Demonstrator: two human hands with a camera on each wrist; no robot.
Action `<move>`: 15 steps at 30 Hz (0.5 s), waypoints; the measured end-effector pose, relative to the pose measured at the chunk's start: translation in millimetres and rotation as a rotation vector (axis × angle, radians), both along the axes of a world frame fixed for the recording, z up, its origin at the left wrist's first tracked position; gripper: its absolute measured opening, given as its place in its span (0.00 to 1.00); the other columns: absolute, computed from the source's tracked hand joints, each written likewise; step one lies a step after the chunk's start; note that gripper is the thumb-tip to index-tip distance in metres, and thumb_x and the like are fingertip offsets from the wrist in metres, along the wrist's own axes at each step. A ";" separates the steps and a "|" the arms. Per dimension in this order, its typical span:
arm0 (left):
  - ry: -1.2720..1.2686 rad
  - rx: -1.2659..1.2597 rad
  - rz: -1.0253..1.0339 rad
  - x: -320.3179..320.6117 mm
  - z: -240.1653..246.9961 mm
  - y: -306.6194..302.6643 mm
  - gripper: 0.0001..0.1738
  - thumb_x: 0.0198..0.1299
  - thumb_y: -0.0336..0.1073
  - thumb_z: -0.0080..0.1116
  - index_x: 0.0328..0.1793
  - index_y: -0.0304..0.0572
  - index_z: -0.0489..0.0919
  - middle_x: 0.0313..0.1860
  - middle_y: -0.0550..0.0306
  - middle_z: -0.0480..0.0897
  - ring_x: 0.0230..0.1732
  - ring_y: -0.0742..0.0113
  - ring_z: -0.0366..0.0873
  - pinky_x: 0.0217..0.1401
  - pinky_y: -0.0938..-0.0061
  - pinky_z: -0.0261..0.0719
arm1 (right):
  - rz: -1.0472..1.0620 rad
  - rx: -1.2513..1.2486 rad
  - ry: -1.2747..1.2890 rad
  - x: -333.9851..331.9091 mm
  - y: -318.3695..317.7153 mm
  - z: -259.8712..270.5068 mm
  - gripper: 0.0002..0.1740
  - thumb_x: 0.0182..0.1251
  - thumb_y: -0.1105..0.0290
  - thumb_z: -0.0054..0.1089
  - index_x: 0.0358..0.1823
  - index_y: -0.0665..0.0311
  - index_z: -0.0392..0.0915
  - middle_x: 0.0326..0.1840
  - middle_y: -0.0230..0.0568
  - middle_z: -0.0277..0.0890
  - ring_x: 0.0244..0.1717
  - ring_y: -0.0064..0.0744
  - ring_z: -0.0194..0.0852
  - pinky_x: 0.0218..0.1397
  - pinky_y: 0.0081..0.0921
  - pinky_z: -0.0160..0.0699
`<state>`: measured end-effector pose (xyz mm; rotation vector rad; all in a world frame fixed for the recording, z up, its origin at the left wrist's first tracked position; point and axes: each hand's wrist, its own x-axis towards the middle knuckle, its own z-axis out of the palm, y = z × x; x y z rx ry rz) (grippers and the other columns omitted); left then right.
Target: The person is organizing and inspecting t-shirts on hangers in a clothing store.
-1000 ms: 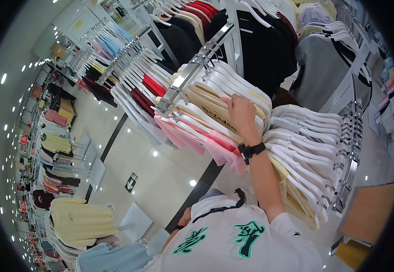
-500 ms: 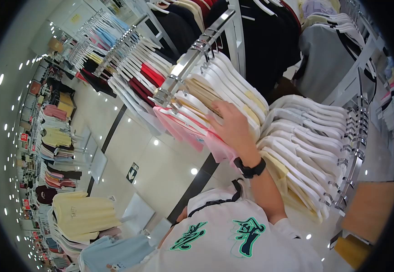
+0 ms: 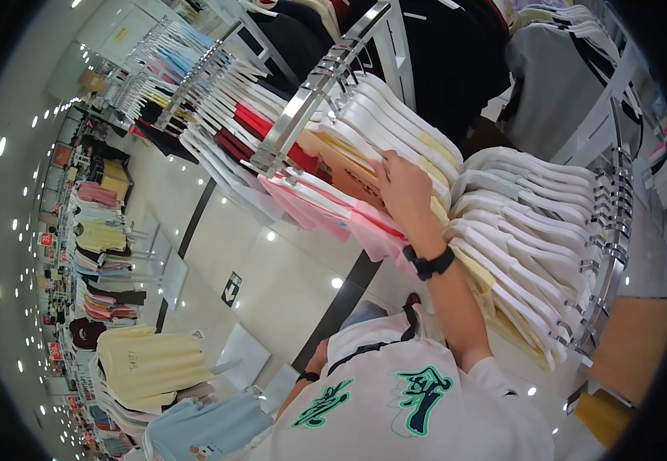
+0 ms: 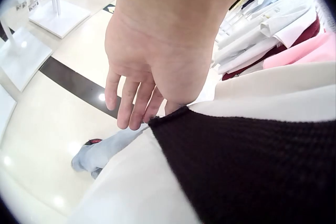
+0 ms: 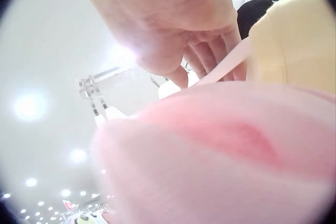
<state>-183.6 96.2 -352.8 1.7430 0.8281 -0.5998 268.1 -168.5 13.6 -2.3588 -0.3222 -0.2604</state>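
Observation:
My right hand [image 3: 406, 192] reaches into a row of shirts on white hangers, fingers at the edge of white and pale yellow shirts. In front of it, an orange-tan shirt [image 3: 349, 177] with dark lettering shows its front. A pink shirt [image 3: 375, 238] hangs nearest the rail's end. From the right wrist view, the fingers [image 5: 207, 58] point down loosely behind the pink cloth [image 5: 173, 166], thumb apart; their tips are partly hidden. My left hand [image 4: 149, 71] hangs at my side with relaxed fingers, holding nothing, close to a black fabric band [image 4: 252, 161].
The chrome rail [image 3: 302, 107] ends to the left of the shirts. More white shirts [image 3: 518, 223] hang on a second rail at right. A cardboard-brown box [image 3: 637, 346] stands at lower right. Other clothes racks [image 3: 218, 92] and a yellow shirt [image 3: 153, 361] are farther left.
My right hand reached toward the rail's end, then drew back up the row. The tan shirts there parted, so the orange-tan one's lettering and some red cloth now show.

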 end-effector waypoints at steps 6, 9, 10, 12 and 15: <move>0.001 -0.023 -0.014 2.1 -13.4 -14.7 0.23 0.65 0.44 0.65 0.52 0.28 0.86 0.46 0.48 0.90 0.45 0.62 0.86 0.50 0.67 0.82 | 0.168 0.286 -0.562 -55.1 11.0 3.1 0.16 0.72 0.64 0.60 0.53 0.68 0.79 0.52 0.47 0.83 0.47 0.50 0.84 0.44 0.44 0.83; -0.017 -0.023 -0.055 18.7 -15.7 -5.5 0.23 0.65 0.45 0.65 0.52 0.28 0.86 0.46 0.48 0.90 0.45 0.62 0.86 0.50 0.67 0.82 | 0.274 0.231 -0.110 -59.4 19.6 -19.4 0.17 0.77 0.58 0.57 0.47 0.68 0.78 0.39 0.48 0.85 0.38 0.52 0.85 0.37 0.46 0.83; -0.025 -0.021 -0.065 25.3 -17.0 -2.1 0.23 0.65 0.45 0.65 0.52 0.28 0.86 0.46 0.48 0.90 0.45 0.62 0.86 0.49 0.67 0.82 | 0.265 0.232 -0.119 -53.6 19.6 -23.9 0.17 0.77 0.58 0.57 0.47 0.68 0.78 0.39 0.48 0.85 0.38 0.52 0.85 0.37 0.46 0.83; -0.025 -0.018 -0.066 20.8 -16.8 1.0 0.23 0.65 0.45 0.65 0.52 0.28 0.86 0.46 0.48 0.90 0.45 0.62 0.86 0.49 0.67 0.82 | 0.227 0.159 -0.213 -45.9 21.0 -32.8 0.19 0.78 0.54 0.54 0.43 0.66 0.78 0.31 0.48 0.84 0.32 0.54 0.85 0.34 0.46 0.83; -0.020 -0.005 -0.045 11.5 -11.8 6.6 0.23 0.65 0.45 0.65 0.52 0.28 0.86 0.46 0.48 0.90 0.45 0.62 0.86 0.49 0.67 0.82 | 0.140 0.062 -0.147 -31.9 11.9 -14.8 0.19 0.79 0.54 0.54 0.38 0.63 0.79 0.28 0.50 0.84 0.29 0.54 0.85 0.33 0.46 0.83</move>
